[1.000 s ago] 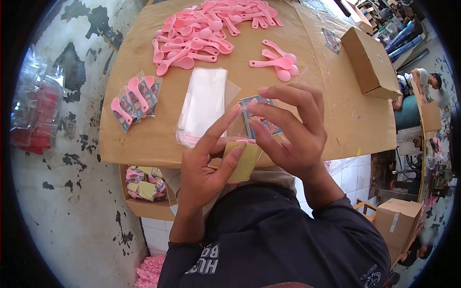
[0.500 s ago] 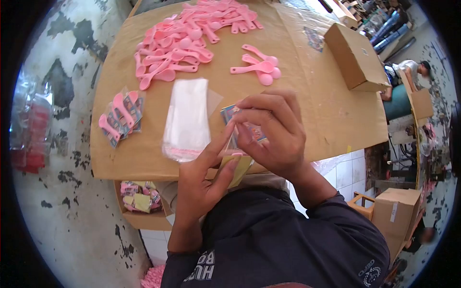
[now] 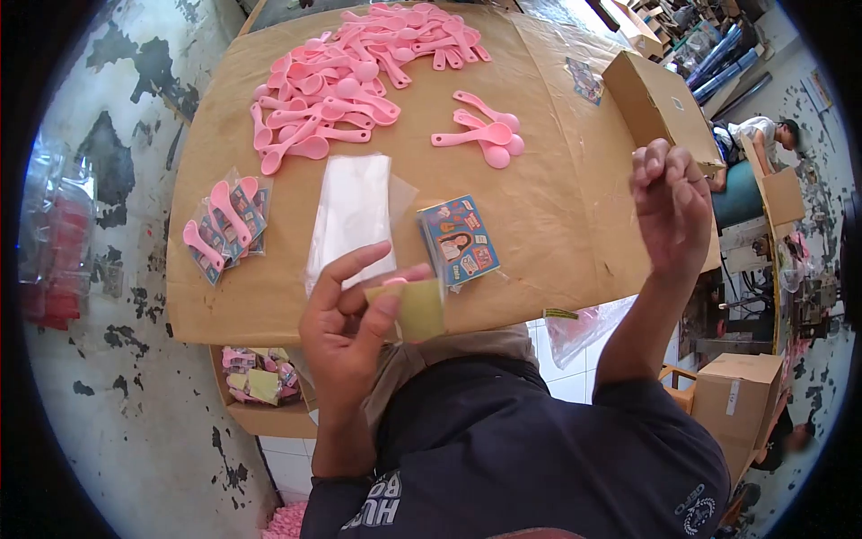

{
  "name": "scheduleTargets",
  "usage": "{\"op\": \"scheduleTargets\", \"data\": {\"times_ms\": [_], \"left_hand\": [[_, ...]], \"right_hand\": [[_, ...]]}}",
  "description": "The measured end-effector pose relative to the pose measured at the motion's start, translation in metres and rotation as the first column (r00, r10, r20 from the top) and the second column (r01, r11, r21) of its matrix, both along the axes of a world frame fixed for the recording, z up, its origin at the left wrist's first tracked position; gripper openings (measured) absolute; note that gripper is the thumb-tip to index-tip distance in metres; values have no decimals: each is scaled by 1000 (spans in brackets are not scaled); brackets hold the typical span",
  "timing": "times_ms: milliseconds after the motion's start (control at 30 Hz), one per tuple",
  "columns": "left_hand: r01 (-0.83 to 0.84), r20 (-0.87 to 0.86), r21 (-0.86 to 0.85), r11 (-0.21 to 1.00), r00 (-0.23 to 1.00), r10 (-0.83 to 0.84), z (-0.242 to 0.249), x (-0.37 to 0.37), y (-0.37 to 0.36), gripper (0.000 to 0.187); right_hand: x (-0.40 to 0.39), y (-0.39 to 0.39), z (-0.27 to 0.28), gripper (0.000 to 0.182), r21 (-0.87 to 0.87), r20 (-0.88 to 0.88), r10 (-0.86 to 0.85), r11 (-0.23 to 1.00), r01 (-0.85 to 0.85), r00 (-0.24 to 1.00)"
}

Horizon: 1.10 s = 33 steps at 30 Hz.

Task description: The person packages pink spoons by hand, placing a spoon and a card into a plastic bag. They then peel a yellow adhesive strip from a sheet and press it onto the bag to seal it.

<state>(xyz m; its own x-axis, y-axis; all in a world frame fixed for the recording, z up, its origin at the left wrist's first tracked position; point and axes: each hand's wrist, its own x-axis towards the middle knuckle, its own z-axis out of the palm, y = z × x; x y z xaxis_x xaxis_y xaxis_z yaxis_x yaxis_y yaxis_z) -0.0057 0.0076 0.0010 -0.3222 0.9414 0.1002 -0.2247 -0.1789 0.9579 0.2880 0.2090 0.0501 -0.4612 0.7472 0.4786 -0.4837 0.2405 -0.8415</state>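
Note:
My left hand [image 3: 346, 328] is closed on a small packet [image 3: 421, 311] with a yellow-green card face and a bit of pink at its top, held over the table's near edge. Raised at the right, my right hand [image 3: 672, 202] has its fingers bunched together; whatever they pinch is too small to make out. A stack of printed cards [image 3: 460, 241] with blue borders lies just beyond the packet. To its left is a pile of clear plastic bags [image 3: 352, 211], partly behind my left fingers. Several loose pink spoons [image 3: 485, 135] rest past the cards.
A large heap of pink spoons [image 3: 359, 76] covers the back of the table [image 3: 575, 207]. Bagged spoons with cards [image 3: 229, 220] lie at left. An open cardboard box [image 3: 660, 108] stands back right. Below the left edge, another box [image 3: 269, 413] holds packets. A person [image 3: 763, 130] sits beyond.
My right hand has left the packet and swung up and to the right. My left hand still holds the packet, slightly further left. The card stack is now uncovered.

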Motion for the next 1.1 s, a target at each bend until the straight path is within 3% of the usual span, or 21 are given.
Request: {"op": "scheduleTargets", "data": {"times_ms": [33,67,100,133,167,200,233,267,333,367,433,500,567,700,767,867,1000,1100], "left_hand": [[-43,9,-19,999,999,44,2,-3,0,38],[-84,18,-38,996,996,85,3,-5,0,34],[-85,18,-33,996,996,86,3,-6,0,34],[-85,16,-12,996,996,85,2,-8,1,29],[-85,14,2,996,996,85,1,-9,1,25],[-93,14,-2,996,996,93,0,-9,2,25],[-115,8,30,993,993,115,-2,-9,5,23],[-129,-2,55,990,992,129,-5,-8,6,21],[-120,-32,108,987,992,124,-16,-10,13,20],[-106,-57,177,978,991,118,-18,-12,15,19],[-105,-53,167,980,992,115,-14,-8,16,19],[-104,-44,160,982,993,112,-9,-3,17,20],[-97,-70,87,991,992,103,-2,1,16,21],[-80,-65,74,994,994,85,2,6,16,22],[-86,-71,73,994,993,92,-1,6,14,23],[-97,-45,71,993,994,101,-1,4,11,24],[-116,-69,57,992,990,120,4,8,5,23],[-157,-72,122,980,983,166,2,13,0,19]], "right_hand": [[4,2,8,12,-26,278,-177,981,191,944],[10,7,13,14,6,534,-322,926,377,782],[26,28,-9,18,307,775,-487,847,434,402],[32,32,-17,18,312,772,-490,847,431,405],[37,31,-24,18,795,540,-837,542,274,91],[38,28,-28,18,995,83,-991,89,-50,-106],[29,17,-24,17,740,511,-853,500,449,108],[17,6,-19,17,732,524,-844,514,448,112],[-15,-15,-11,16,614,542,-830,500,611,134],[-29,-23,-12,15,641,503,-842,513,571,192],[-46,-29,-26,13,585,462,-729,679,444,506],[-69,-51,-33,14,375,466,-468,873,311,751],[-91,-73,-20,18,234,512,-205,968,94,834],[-112,-82,-23,21,76,625,12,994,-76,780],[-118,-80,-42,19,-63,485,71,997,-46,872],[-119,-79,-43,15,-149,386,166,982,-116,907],[-116,-88,-35,13,-183,346,157,978,-98,925],[-110,-91,-35,13,-212,209,188,967,-144,960]]}}
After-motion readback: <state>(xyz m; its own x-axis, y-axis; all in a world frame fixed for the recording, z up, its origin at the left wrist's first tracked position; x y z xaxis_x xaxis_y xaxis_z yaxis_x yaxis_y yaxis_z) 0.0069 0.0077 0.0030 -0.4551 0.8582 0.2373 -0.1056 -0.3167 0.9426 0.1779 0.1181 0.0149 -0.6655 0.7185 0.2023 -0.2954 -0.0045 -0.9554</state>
